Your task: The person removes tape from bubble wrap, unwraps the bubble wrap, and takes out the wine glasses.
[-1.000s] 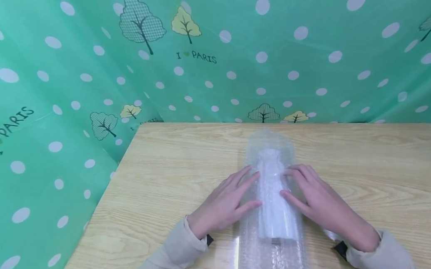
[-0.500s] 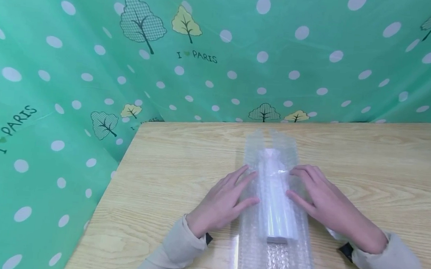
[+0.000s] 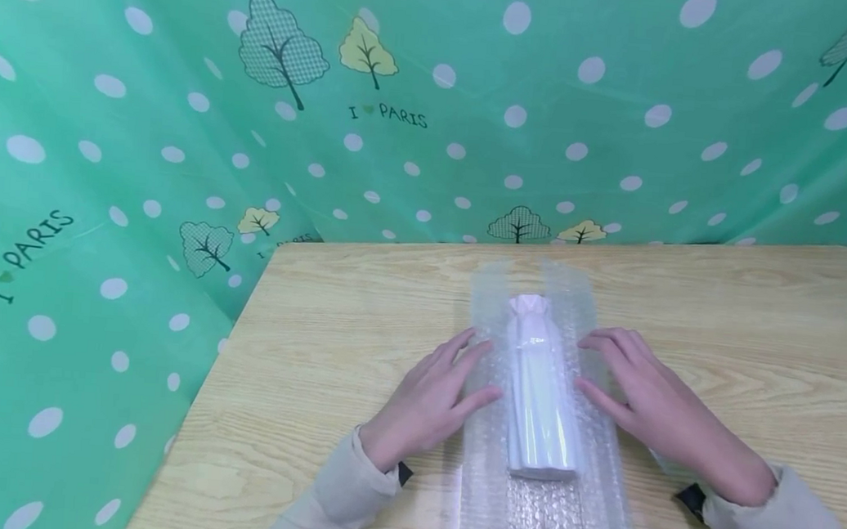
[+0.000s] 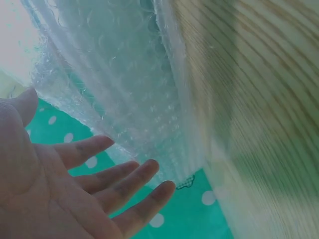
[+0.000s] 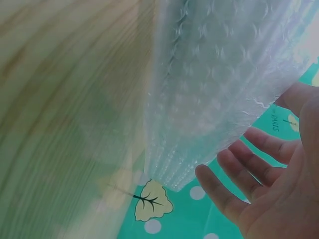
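A white fluted vase (image 3: 541, 396) with a narrow neck lies on its side on a sheet of clear bubble wrap (image 3: 541, 523), its mouth toward the far table edge. Flaps of the wrap stand out along both of its sides. My left hand (image 3: 429, 400) is at the left flap, fingers spread and slightly bent. At the right flap is my right hand (image 3: 646, 395), fingers loosely bent. Both wrist views show the fingertips by the bubble wrap (image 4: 124, 64) with no grip on it; whether they touch it I cannot tell.
The wooden table (image 3: 331, 315) has its far edge against a green polka-dot curtain (image 3: 431, 150), which also hangs down at the left. Bare wood lies on either side of the wrap.
The bubble wrap flaps have parted outward from over the vase, leaving it more exposed. My right hand has moved right, my left slightly left.
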### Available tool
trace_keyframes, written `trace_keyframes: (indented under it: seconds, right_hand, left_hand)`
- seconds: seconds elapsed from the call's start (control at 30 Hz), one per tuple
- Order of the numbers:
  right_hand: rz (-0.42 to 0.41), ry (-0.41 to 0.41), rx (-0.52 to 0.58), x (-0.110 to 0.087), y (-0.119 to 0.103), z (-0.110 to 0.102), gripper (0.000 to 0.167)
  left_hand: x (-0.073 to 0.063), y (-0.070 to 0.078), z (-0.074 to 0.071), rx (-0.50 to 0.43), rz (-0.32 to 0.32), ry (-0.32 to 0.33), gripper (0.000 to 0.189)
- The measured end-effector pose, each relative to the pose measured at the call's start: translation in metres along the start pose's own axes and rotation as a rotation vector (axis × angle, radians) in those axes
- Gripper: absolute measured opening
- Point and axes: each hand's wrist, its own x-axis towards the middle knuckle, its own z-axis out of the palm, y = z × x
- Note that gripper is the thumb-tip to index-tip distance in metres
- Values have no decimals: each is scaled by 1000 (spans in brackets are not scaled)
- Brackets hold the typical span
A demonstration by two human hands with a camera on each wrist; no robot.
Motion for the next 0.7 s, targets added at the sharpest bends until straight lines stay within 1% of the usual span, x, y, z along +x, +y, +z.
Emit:
trace_keyframes:
  seconds: [0.2,0.43,0.7]
  right_hand:
    - [12,-9,5,-3,1,-3,44]
    - [7,1,-11,-7,3,-6,43]
    - [-7,7,-18,-8,5,-8,45]
  left_hand:
    - [-3,-3,-1,-16,-21,17,73]
    - [-5,-4,-1,-27,-34,43,74]
    - [-6,-4,-2,-58,-94,67,78]
